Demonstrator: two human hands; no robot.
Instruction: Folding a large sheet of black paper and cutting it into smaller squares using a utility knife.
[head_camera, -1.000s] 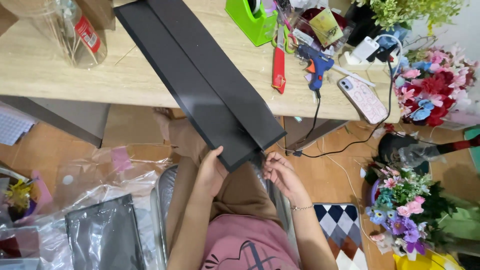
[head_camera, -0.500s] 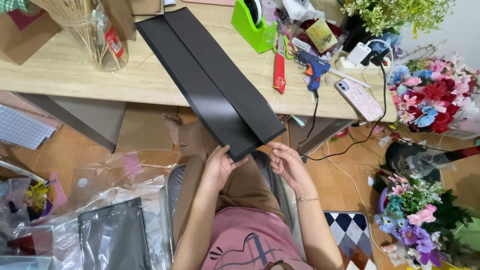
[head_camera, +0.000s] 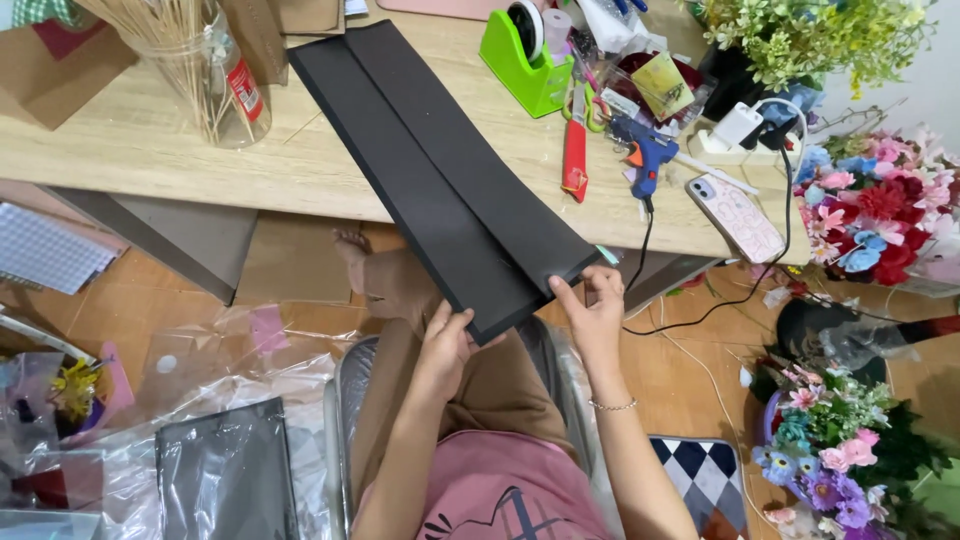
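Hands at the near end of a long black folded sheet (head_camera: 440, 180), which lies diagonally across the wooden table (head_camera: 120, 150), its far end by the far edge and its near end overhanging the near edge above the person's lap. The left hand (head_camera: 445, 345) pinches the sheet's near left corner, thumb on top; the right hand (head_camera: 598, 310) grips the near right corner, fingers curled over the edge. A crease runs the full length of the sheet, with the two halves lying side by side. Likely faults from this position: uneven pull between the two hands could skew the halves so the long edges no longer align, and a sideways drag could sweep the sheet against the red scissors (head_camera: 574, 160) or the blue glue gun (head_camera: 645, 155) just beside its right edge. A green tape dispenser (head_camera: 525, 55) stands near the far edge, a jar of wooden skewers (head_camera: 200, 70) toward the far left corner, and a phone (head_camera: 735, 215) at the near right edge. Artificial flowers (head_camera: 880, 210) crowd the right side of the room; clear plastic wrap (head_camera: 200, 400) and a dark sleeved sheet (head_camera: 225, 480) lie on the tiled floor at left.
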